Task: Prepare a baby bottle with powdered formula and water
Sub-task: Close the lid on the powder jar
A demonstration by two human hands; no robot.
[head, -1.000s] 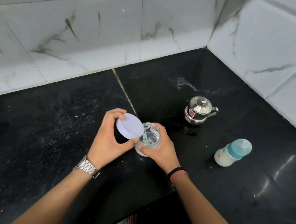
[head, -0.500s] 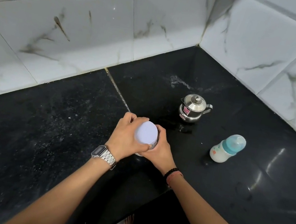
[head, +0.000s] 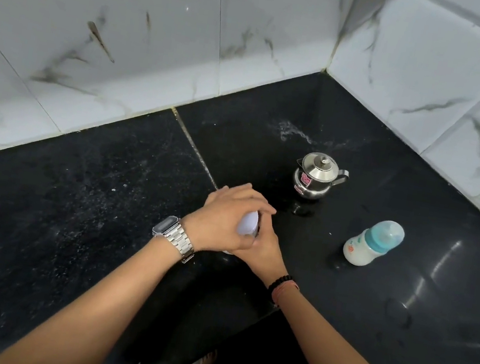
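Since a second ago the white lid (head: 248,223), which was being held tilted beside the open jar, has been brought over the jar's mouth, and the left hand (head: 226,220) is now lying across it from above. That hand's grip is closing around the lid, with the fingers curling over its far edge so only a sliver of white is showing. The right hand (head: 266,249) is wrapping the jar from the near right side, its grip closing on the body; the jar itself is almost wholly hidden between the two hands. A metal watch (head: 175,236) is sitting on the left wrist and a dark bead bracelet (head: 281,281) on the right. On the black table (head: 72,202), the baby bottle (head: 372,243) with its teal cap is standing well apart to the right, holding pale contents. The small steel kettle (head: 316,176) is standing behind the hands, nearer the tiled corner.
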